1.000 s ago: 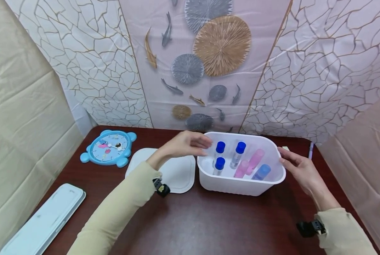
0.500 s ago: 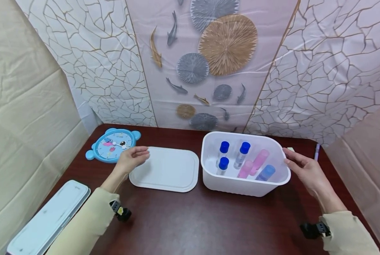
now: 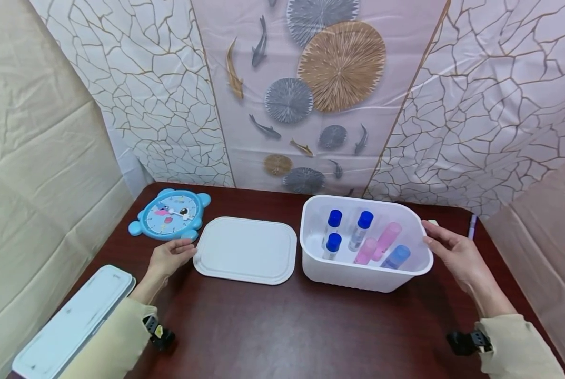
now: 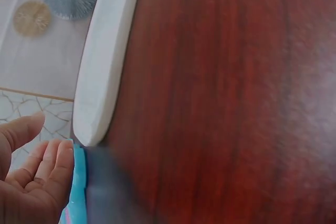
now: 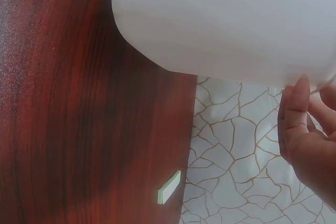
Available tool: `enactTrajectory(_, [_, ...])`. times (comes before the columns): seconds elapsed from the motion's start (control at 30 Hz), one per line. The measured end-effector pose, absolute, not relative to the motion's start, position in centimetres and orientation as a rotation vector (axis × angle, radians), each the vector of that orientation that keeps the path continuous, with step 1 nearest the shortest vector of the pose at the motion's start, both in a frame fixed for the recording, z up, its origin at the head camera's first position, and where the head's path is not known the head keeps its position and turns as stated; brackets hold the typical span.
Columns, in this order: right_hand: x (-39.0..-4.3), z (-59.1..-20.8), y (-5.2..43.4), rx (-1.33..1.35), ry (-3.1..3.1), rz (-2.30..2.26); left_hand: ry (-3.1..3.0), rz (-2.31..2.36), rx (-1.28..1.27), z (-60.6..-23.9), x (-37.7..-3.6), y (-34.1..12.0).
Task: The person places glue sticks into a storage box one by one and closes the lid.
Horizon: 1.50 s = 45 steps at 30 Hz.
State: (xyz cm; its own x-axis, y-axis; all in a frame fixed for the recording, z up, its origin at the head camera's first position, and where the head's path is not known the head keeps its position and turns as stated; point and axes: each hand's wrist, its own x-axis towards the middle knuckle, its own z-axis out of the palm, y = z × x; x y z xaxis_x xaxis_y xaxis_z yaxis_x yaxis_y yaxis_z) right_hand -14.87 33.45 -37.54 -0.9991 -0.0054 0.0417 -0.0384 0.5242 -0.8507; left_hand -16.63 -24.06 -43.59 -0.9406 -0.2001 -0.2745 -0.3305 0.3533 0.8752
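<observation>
White rounded plastic tub (image 3: pixel 358 276), flat lid (image 3: pixel 245 250)

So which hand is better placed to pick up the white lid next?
Probably the left hand: it lies open beside the white lid's left edge. The right hand rests against the white tub's right rim, with the tub between it and the lid.
</observation>
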Motion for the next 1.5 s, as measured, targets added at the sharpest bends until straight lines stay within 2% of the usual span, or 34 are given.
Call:
enactTrajectory(0.83, [-15.2,-37.1,33.4,0.013,-2.755,1.466,2.686,1.399,-0.533,-45.3,-16.9,-23.8])
enactTrajectory(1.37, [-14.8,-37.6,33.5,-0.007,-2.719,1.459,2.509,1.592,-0.634,-45.6,-17.1,-23.8])
enactTrajectory(1.5, [-14.3,-37.5,33.4,-0.018,-2.502,1.677,2.483,1.591,-0.614,-45.5,-16.8,-24.0])
